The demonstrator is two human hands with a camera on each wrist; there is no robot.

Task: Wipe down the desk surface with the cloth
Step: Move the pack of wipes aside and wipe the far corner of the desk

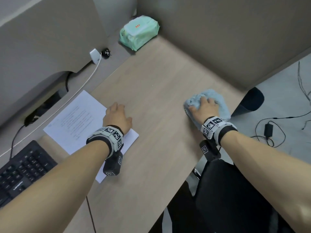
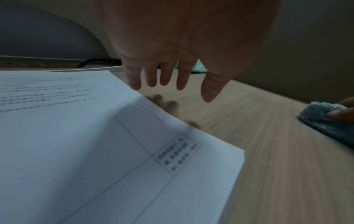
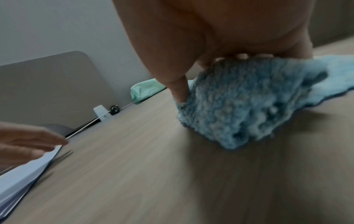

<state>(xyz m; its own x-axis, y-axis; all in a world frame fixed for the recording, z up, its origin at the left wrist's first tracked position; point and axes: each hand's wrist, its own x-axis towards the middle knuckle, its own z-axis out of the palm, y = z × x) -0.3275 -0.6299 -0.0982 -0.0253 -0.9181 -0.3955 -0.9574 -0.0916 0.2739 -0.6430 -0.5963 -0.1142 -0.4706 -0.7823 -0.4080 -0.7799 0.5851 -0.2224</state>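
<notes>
A fluffy light-blue cloth (image 1: 210,98) lies bunched on the wooden desk (image 1: 151,78) near its right edge. My right hand (image 1: 202,106) lies on top of it and grips it. In the right wrist view the thumb (image 3: 180,89) digs into the cloth (image 3: 239,103) and the fingertips curl over the bunch. My left hand (image 1: 117,115) is at the desk's middle, over the right edge of a printed paper sheet (image 1: 75,118). The left wrist view shows its fingers (image 2: 164,75) straight and spread, just above the desk, holding nothing.
A green wipes pack (image 1: 138,32) sits in the far corner between grey partition walls. A white charger (image 1: 95,55) with a white cable lies at the left, and a black keyboard (image 1: 21,169) at the near left. A black chair (image 1: 227,190) stands below the desk's near edge.
</notes>
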